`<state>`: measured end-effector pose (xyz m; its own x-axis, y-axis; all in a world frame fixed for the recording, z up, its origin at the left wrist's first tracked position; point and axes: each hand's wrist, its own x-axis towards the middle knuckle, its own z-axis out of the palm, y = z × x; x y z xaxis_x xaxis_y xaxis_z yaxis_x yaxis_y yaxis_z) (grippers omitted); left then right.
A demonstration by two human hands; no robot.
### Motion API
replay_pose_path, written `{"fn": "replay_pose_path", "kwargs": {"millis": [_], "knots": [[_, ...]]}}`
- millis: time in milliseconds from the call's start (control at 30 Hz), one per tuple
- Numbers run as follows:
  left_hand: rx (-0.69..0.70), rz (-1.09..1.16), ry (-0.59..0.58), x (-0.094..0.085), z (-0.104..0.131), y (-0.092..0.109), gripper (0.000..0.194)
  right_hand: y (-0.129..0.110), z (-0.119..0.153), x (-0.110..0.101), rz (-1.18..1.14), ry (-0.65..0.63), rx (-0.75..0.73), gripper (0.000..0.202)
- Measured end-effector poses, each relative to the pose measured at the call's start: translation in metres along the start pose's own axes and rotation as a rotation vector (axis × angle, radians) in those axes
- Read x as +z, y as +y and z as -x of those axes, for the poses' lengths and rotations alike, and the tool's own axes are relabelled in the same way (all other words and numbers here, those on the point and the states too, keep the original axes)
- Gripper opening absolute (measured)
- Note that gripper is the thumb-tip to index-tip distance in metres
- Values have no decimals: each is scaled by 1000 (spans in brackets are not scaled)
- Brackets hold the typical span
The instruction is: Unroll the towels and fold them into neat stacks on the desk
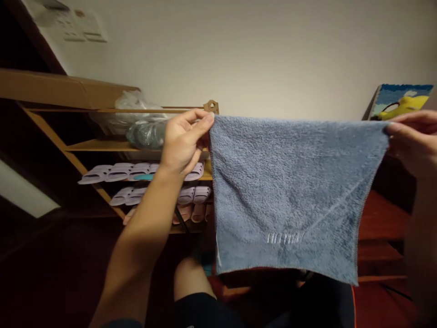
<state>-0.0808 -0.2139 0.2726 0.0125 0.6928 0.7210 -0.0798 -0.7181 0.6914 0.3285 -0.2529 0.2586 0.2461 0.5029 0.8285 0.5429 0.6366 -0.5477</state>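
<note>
Wooden rack: standing against wall (273, 54), holding lilac slippers (119, 172) in rows.
Cardboard box (68, 91): lying on rack's top.
Plastic bag (145, 132): bulging on shelf (99, 145) below.
Picture (403, 102): leaning at right, showing yellow figure.

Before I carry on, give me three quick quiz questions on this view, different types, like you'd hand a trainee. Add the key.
1. True or false: the left hand and the right hand each pinch an upper corner of the cloth.

2. Multiple choice: where is the wooden rack that holds slippers?
A) Beyond the cloth's right edge
B) Mostly to the left of the cloth
C) On the person's knee

3. Fill in the blank: the pale marks on the cloth lie nearest its ____ edge.

Key: 1 true; 2 B; 3 lower.
</note>
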Motion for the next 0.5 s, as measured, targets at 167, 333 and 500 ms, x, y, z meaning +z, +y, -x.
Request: {"fn": "replay_pose_path", "kwargs": {"millis": [167,333,500], "knots": [[-136,-26,-3,-3,1,-54,22,41,11,23,-219,-95,188,28],[-257,-61,-71,-12,-4,-120,33,101,21,48,-160,-261,333,34],[-367,-218,-93,-26,-6,-186,38,151,31,87,-50,-345,382,45]]}}
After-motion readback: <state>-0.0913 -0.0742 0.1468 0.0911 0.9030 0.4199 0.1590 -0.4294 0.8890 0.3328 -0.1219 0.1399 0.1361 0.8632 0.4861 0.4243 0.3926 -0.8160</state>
